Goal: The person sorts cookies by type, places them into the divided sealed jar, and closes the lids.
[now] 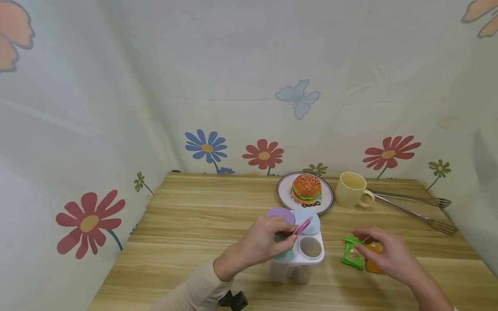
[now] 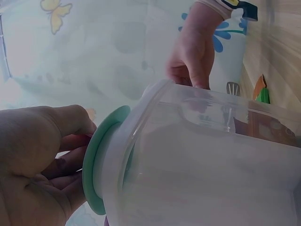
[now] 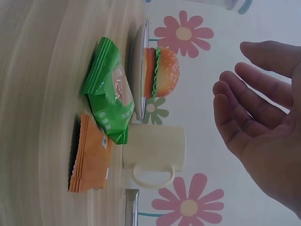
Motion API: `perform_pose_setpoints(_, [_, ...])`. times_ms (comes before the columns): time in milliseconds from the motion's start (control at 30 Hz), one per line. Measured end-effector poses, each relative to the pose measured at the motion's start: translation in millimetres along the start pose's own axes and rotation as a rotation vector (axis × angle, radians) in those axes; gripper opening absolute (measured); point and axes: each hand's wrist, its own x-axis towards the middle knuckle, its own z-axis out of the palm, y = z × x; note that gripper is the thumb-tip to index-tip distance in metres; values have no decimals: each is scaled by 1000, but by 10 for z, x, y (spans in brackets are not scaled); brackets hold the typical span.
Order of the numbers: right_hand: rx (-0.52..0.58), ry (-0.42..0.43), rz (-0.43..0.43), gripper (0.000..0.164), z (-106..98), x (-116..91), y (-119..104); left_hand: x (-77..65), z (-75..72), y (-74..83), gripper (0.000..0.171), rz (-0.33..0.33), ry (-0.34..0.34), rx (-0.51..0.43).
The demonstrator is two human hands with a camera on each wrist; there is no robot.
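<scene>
My left hand (image 1: 264, 239) pinches a pink lid (image 1: 303, 225), tilted on edge, above a clear container (image 1: 280, 272) with a white top. Beside the lid, a round opening (image 1: 310, 247) in that top is uncovered. Purple (image 1: 279, 213), light blue (image 1: 310, 221) and green (image 1: 287, 255) lids cover the other openings. In the left wrist view, something brown (image 2: 263, 126) shows through the container wall. My right hand (image 1: 393, 255) hovers over a green snack packet (image 3: 110, 94) and an orange packet (image 3: 91, 157), fingers loosely bent and holding nothing; the right wrist view shows it apart from both.
Behind the container, a plate (image 1: 285, 196) bears a burger (image 1: 307, 187). A yellow mug (image 1: 348, 192) stands to its right, with two metal slotted utensils (image 1: 412, 211) lying beyond. A flowered cloth (image 1: 233, 99) hangs behind the wooden table (image 1: 186, 216).
</scene>
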Motion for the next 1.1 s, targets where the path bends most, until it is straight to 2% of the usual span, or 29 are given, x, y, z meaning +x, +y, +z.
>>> perform_pose_setpoints(267, [-39, -36, 74, 33, -24, -19, 61, 6, -4, 0, 13, 17, 8, 11])
perform_pose_setpoints(567, [-43, -112, 154, 32, -22, -34, 120, 4, -1, 1, 11, 2, -7, 1])
perform_pose_setpoints(867, [-33, -177, 201, 35, -31, -64, 219, 11, -8, -3, 12, 5, 0, 4])
perform_pose_setpoints(1100, [-61, -197, 195, 35, -20, -94, 295, 5, -5, -7, 13, -5, -3, -15])
